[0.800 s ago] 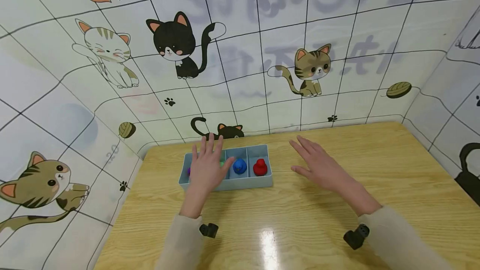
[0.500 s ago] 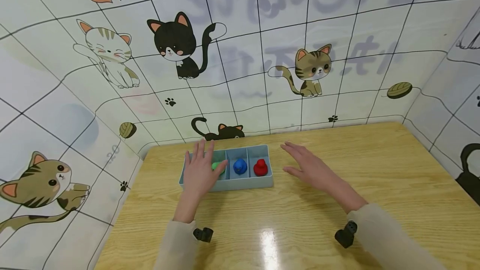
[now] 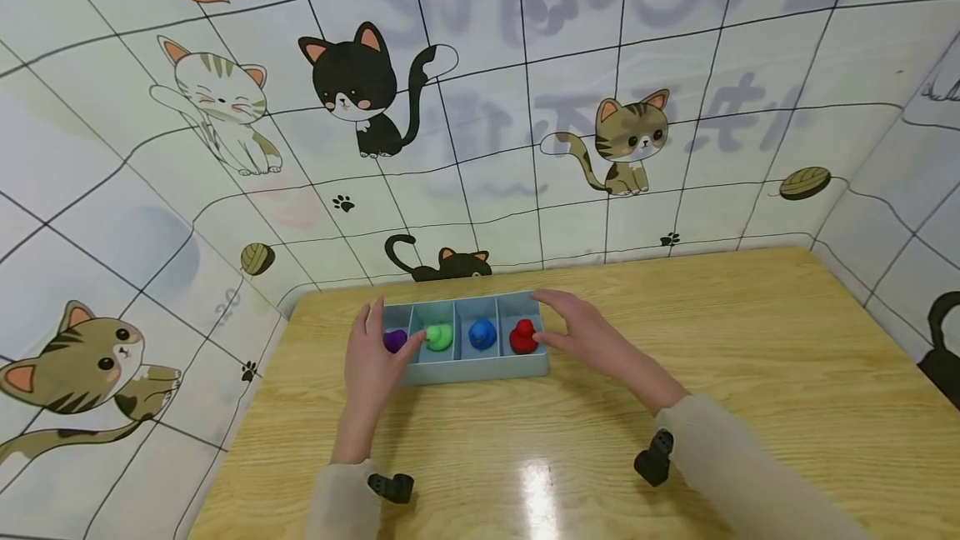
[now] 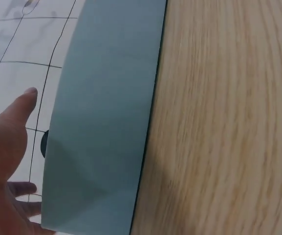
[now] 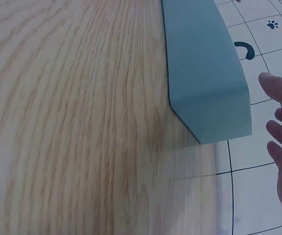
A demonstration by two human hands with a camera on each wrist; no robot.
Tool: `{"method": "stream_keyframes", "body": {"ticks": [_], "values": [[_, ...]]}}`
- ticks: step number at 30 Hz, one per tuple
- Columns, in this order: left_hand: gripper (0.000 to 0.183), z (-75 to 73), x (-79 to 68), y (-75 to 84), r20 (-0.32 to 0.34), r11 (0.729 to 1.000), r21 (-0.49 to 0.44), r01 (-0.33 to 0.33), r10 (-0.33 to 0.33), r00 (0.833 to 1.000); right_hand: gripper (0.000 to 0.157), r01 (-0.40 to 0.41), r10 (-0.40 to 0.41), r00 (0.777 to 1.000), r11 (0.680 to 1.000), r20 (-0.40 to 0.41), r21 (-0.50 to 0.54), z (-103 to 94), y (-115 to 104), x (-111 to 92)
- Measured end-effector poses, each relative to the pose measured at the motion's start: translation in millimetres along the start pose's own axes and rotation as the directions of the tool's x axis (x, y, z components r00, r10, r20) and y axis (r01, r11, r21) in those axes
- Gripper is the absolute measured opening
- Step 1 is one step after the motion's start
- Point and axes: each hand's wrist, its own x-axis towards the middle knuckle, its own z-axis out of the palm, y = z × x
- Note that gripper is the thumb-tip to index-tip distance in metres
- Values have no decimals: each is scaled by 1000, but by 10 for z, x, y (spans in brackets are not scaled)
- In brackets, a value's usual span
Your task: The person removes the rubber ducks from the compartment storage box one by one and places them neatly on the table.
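While both bare hands reach over the wooden table, a long grey-blue tray lies between them, near the table's far edge; the left hand is at its left end, fingers extended and thumb held apart, the thumb's tip showing close to the light green duck; the right hand is at its right end, loosely bent, with a gap between thumb and fingers, the fingertips by the back corner and the thumb's tip beside the red duck; neither hand pinches anything, and whether either touches the tray cannot be told.

Three dividers part the tray into four compartments; from left to right they hold a purple figure, partly hidden by the left hand, then the green duck, a blue duck and the red duck; pale sleeves cover the forearms, a small black camera sits at the right wrist, and cartoon cats decorate the white gridded wall covering behind.
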Motion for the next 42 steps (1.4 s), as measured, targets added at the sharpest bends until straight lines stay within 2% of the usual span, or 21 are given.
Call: {"method": "stream_keyframes", "body": {"ticks": [5, 11, 15, 23, 32, 42], "values": [[96, -16, -18, -101, 61, 983, -147, 113, -105, 993, 64, 2, -2, 998, 1000, 56, 4, 61, -20, 91], [95, 9, -33, -248, 79, 966, -226, 130, -115, 990, 61, -7, 8, 994, 1000, 108, -7, 97, -76, 183], [95, 39, -40, -320, 76, 958, -261, 119, -103, 992, 60, -43, 44, 988, 999, 148, -10, 99, -95, 242], [94, 59, -33, -354, 87, 953, -285, 106, -84, 993, 57, -42, 43, 979, 999, 199, -12, 92, -63, 309], [93, 67, -25, -353, 83, 957, -280, 76, -55, 995, 49, -20, 41, 967, 996, 251, -86, 103, -53, 339], [102, 25, -25, -380, 156, 952, -278, 125, -84, 984, 42, 22, 27, 959, 985, 283, -169, 118, -32, 367]]}}
